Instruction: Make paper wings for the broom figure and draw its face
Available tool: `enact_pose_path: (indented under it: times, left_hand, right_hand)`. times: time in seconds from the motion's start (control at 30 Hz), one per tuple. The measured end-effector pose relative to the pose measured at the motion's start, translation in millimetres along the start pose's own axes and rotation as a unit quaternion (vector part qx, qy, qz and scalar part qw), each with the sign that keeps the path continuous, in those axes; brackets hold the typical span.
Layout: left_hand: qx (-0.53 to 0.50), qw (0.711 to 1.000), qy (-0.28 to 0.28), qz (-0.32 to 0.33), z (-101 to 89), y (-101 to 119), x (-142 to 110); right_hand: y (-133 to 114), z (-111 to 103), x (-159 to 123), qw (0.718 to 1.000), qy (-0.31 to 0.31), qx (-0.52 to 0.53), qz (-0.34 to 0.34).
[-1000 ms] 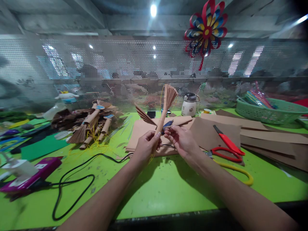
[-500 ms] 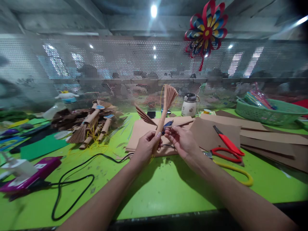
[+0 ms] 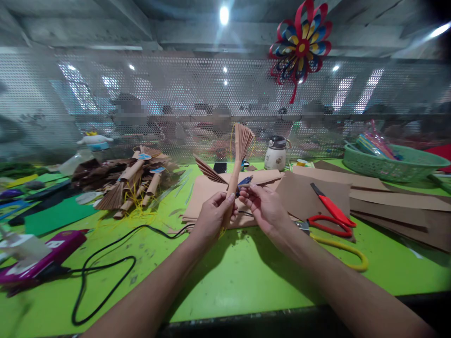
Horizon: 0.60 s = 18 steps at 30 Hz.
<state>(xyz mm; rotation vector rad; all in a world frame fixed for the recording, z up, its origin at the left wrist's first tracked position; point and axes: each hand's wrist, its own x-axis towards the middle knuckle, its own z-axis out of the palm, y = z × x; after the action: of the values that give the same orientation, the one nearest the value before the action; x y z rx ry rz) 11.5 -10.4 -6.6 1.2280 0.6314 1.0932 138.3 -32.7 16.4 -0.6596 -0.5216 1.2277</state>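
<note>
My left hand [image 3: 215, 212] is closed round the lower end of a brown paper tube [image 3: 233, 180], which stands nearly upright and leans slightly right. Its top spreads into a pleated paper fan [image 3: 244, 141], with yellow string looped beside it. A second pleated paper piece [image 3: 209, 168] slants out to the left behind the tube. On the other side, my right hand [image 3: 264, 204] has its thumb and forefinger pinched close to the tube. What lies between those fingertips is too small to make out. A dark blue object [image 3: 244, 182] shows just behind them, mostly hidden.
Brown paper sheets [image 3: 200, 192] lie behind my hands. Red-handled scissors [image 3: 331, 225] and a yellow handle [image 3: 352, 253] are at right, below a green basket [image 3: 394, 164]. Left are finished-looking paper tubes [image 3: 132, 176], a black cord [image 3: 105, 251] and a purple power strip [image 3: 52, 256].
The tube's fan end has tipped slightly to the left. The whole view has shifted a little. Both hands keep nearly the same grip and place.
</note>
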Motion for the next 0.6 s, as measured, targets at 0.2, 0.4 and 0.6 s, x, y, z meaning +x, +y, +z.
enact_pose_path:
  times: [0.2, 0.4, 0.6]
  left_hand:
    - [-0.012, 1.0, 0.007, -0.004, -0.4, 0.6, -0.1]
    - [-0.019, 1.0, 0.017, -0.006, -1.0, 4.7, -1.5]
    - [-0.023, 1.0, 0.018, -0.002, -0.2, 4.6, -1.3]
  right_hand:
    - [2.2, -0.4, -2.1, 1.0, -0.019, -0.019, 0.003]
    - [2.3, -4.2, -5.1, 0.997, -0.032, -0.071, -0.02]
    - [11.7, -7.6, -2.8, 0.984, -0.015, -0.157, -0.079]
